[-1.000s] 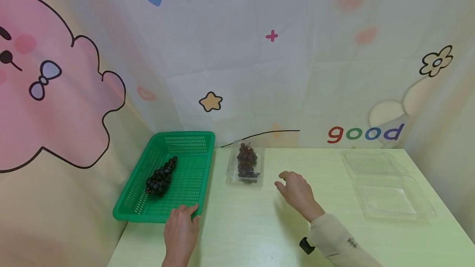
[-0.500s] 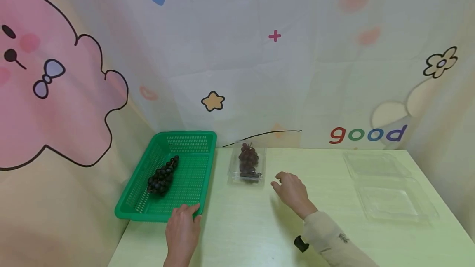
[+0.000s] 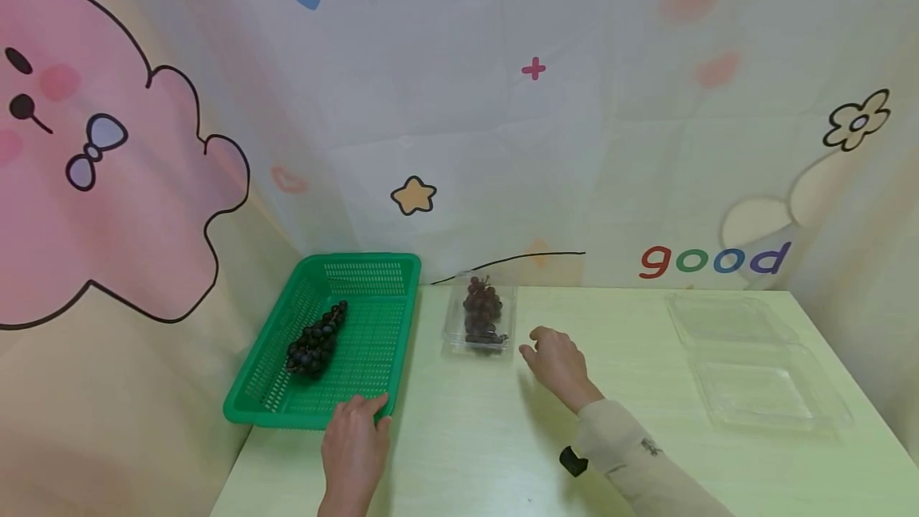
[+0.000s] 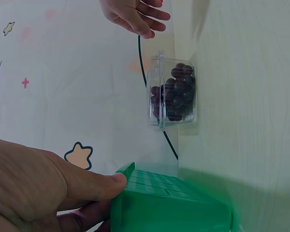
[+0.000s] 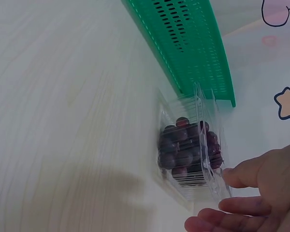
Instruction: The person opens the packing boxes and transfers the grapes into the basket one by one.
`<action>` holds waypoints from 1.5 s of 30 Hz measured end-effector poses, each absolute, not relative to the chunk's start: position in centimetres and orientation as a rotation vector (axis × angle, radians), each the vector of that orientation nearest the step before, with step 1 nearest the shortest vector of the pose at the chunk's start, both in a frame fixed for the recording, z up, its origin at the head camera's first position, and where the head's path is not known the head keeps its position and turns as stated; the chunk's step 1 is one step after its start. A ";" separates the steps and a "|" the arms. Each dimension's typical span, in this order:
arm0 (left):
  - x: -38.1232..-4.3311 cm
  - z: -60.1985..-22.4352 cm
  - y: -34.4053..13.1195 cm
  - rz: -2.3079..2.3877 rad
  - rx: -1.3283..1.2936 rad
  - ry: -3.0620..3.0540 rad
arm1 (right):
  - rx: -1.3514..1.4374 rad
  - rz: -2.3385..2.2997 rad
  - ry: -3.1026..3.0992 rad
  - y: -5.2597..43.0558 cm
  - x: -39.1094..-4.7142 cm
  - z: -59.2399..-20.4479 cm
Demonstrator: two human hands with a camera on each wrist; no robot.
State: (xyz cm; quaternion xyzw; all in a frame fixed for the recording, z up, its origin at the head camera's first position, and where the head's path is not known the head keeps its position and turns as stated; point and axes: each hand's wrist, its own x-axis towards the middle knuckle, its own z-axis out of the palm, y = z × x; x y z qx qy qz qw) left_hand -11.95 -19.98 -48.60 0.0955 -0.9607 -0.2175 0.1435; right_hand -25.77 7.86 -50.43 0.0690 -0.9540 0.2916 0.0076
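At the near right corner of a green plastic basket (image 3: 251, 420), my left hand (image 3: 354, 449) pinches the rim between thumb and fingers. Inside the basket lies a bunch of dark grapes (image 3: 313, 345). To the right stands a lidded clear plastic clamshell box (image 5: 199, 104) with a bunch of reddish-purple grapes (image 3: 483, 309) in it. My right hand (image 3: 558, 365) hovers beside that box, fingers loosely bent and holding nothing. In the right wrist view its thumb (image 5: 246, 173) overlaps the lid's edge.
An unfolded clear clamshell box (image 3: 768, 389) lies at the right side of the pale table (image 3: 459, 453). Behind the table hangs a printed curtain (image 3: 459, 102), close to the basket and the filled box.
My right hand has moved left and slightly forward, nearer to the filled box. My left hand has stayed at the basket's corner.
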 end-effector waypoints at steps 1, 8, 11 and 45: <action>-12.0 -48.6 -19.9 -0.627 0.276 -2.770 | 0.213 0.913 -2.982 7.8 -25.9 -50.5; -12.0 -48.7 -19.8 -0.633 0.274 -2.770 | 0.211 0.934 -2.976 7.3 -26.5 -50.8; -12.0 -48.7 -19.7 -0.634 0.274 -2.772 | 0.192 0.948 -2.986 7.2 -26.7 -50.8; -11.9 -48.5 -19.9 -0.654 0.300 -2.776 | 0.093 1.193 -3.007 5.5 -28.6 -52.2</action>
